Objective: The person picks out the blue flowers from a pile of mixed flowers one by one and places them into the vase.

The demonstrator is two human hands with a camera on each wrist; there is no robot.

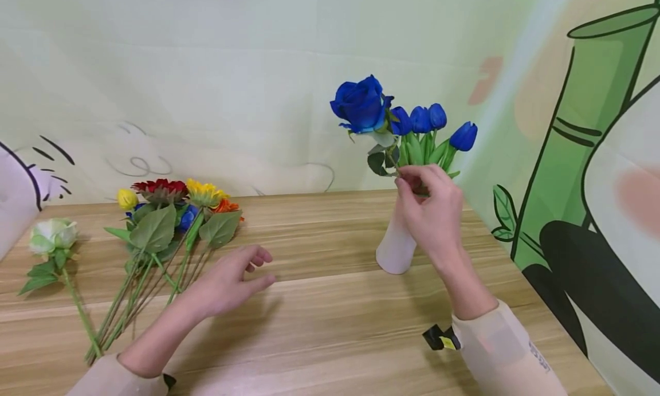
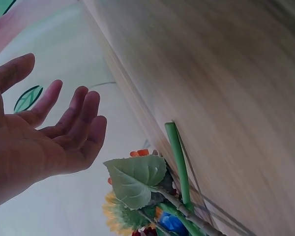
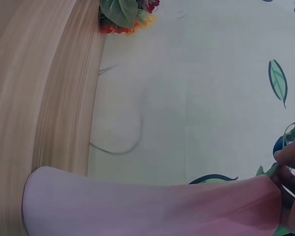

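Observation:
My right hand pinches the stem of a blue rose just over the mouth of a white vase. The rose's bloom leans left, above the hand. Several blue tulips stand in the vase behind my fingers, which hide part of its rim. In the right wrist view the vase lies across the bottom, with fingertips at its mouth. Over the table, right of a bunch of loose flowers, hovers my left hand, its fingers loosely bent and holding nothing; the left wrist view shows its palm.
On the left of the wooden table lie a red flower, a yellow flower, an orange flower and others, stems crossing. A white-green rose lies at far left. A printed backdrop rises behind the table.

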